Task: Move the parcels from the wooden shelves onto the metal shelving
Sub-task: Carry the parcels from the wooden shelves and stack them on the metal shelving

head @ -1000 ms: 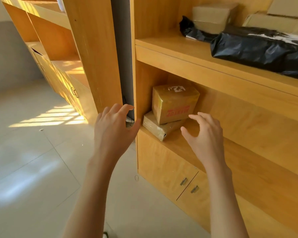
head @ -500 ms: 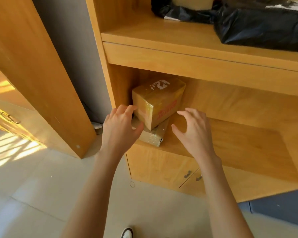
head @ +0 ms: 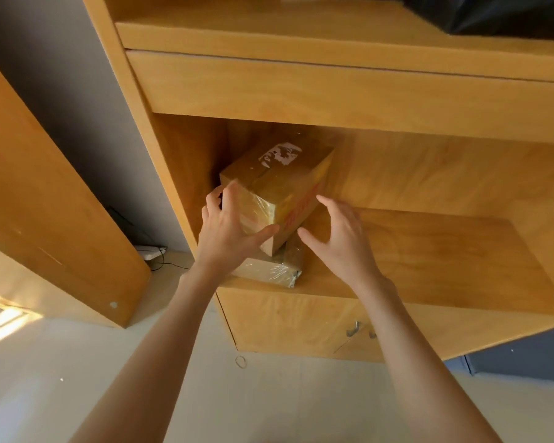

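In the left corner of the wooden shelf, a taped cardboard box sits on a flatter wrapped parcel; its top carries a torn white label and its right face red print, neither legible; its long axis runs back into the shelf, one corner toward the camera. The left hand lies against its left face, fingers spread, thumb on the near corner; the right hand hovers just beside the printed face, fingers spread. A rubber band lies on the pale tile floor below.

Left hand on taped box atop flat parcel, right hand spread beside.
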Available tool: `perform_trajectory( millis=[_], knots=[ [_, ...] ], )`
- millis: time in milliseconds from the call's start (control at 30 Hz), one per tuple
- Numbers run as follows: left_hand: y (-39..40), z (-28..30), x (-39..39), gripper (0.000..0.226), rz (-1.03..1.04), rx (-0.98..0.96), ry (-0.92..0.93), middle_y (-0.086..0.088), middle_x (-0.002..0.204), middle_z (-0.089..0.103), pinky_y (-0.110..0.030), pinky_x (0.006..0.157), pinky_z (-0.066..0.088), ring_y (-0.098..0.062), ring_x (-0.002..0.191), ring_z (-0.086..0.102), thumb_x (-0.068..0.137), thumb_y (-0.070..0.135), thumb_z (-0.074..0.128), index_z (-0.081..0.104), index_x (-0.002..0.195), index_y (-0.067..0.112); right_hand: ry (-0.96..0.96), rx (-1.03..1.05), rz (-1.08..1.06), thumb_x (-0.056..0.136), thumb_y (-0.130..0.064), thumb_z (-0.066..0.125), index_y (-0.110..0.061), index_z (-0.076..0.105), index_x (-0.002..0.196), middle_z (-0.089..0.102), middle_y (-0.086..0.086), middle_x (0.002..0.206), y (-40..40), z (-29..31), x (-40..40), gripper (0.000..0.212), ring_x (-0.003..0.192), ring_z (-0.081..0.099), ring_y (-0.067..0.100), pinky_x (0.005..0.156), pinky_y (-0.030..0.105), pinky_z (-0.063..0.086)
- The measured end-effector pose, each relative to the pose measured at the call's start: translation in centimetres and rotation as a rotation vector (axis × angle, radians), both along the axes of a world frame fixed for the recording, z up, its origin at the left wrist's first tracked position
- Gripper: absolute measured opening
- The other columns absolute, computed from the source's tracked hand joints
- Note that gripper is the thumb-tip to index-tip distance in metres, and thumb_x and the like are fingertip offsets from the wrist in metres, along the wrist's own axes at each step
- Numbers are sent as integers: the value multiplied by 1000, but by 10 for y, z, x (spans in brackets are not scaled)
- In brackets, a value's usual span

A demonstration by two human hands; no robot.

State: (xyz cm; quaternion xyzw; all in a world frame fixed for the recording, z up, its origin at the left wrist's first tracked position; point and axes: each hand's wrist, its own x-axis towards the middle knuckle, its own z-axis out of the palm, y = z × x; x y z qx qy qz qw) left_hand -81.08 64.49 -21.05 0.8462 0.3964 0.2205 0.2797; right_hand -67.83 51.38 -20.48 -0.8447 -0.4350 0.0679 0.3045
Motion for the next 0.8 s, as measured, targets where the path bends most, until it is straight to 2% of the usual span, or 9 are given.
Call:
perform_trajectory(
  millis=[100, 200, 333, 400, 467, 567, 733, 800],
  knots=[
    [13, -17, 9, 107, 53, -208, -185, -8, 151, 22, -45, 111, 28, -29, 138, 24, 71, 64, 68, 8, 150, 24, 212, 67, -24, 88, -47, 61, -21, 27, 149, 34, 2, 149, 12, -12, 6, 74, 137, 31, 18, 103, 29, 31],
    [26, -35, 21, 108, 132, -330, -309, -5, 155, 21, -44, 113, 23, -26, 140, 25, 70, 73, 57, 3, 151, 27, 471, 119, -70, 87, -55, 58, -26, 16, 152, 20, 0, 157, 26, -25, 12, 83, 143, 23, 19, 109, 36, 29],
    [43, -50, 35, 100, 199, -460, -440, -1, 155, 26, -44, 115, 24, -24, 139, 30, 76, 71, 56, 6, 151, 27, 697, 189, -102, 80, -64, 59, -29, 0, 153, 7, -3, 160, 50, -42, 13, 100, 146, 11, 18, 116, 44, 19],
    [52, -52, 44, 98, 243, -523, -500, 0, 153, 30, -44, 115, 24, -24, 137, 32, 76, 68, 59, 10, 151, 28, 781, 202, -132, 73, -72, 60, -33, -7, 152, 4, -6, 161, 65, -46, 12, 111, 147, 9, 20, 116, 50, 20],
    [62, -55, 50, 97, 268, -585, -548, 2, 151, 31, -46, 115, 23, -23, 137, 33, 74, 69, 60, 15, 150, 30, 911, 228, -163, 67, -78, 59, -38, -9, 151, 4, -7, 160, 77, -48, 13, 114, 146, 13, 24, 112, 57, 26],
    [72, -60, 53, 87, 293, -661, -583, 5, 148, 35, -46, 115, 22, -21, 134, 35, 74, 70, 60, 26, 146, 34, 1102, 260, -163, 79, -69, 56, -41, -4, 151, 9, -4, 159, 85, -51, 14, 98, 142, 22, 28, 105, 60, 35],
    [65, -61, 50, 82, 253, -721, -604, 5, 139, 43, -43, 109, 33, -13, 114, 43, 75, 59, 66, 32, 144, 30, 1150, 264, -177, 78, -65, 59, -41, 7, 150, 24, 0, 154, 90, -59, 12, 92, 133, 33, 30, 93, 54, 45],
    [57, -57, 47, 84, 244, -703, -623, 8, 130, 49, -42, 106, 37, -13, 113, 48, 71, 59, 70, 35, 141, 30, 1156, 278, -157, 77, -65, 59, -41, 10, 150, 29, 0, 151, 87, -61, 13, 91, 131, 37, 29, 89, 50, 47]
  ],
)
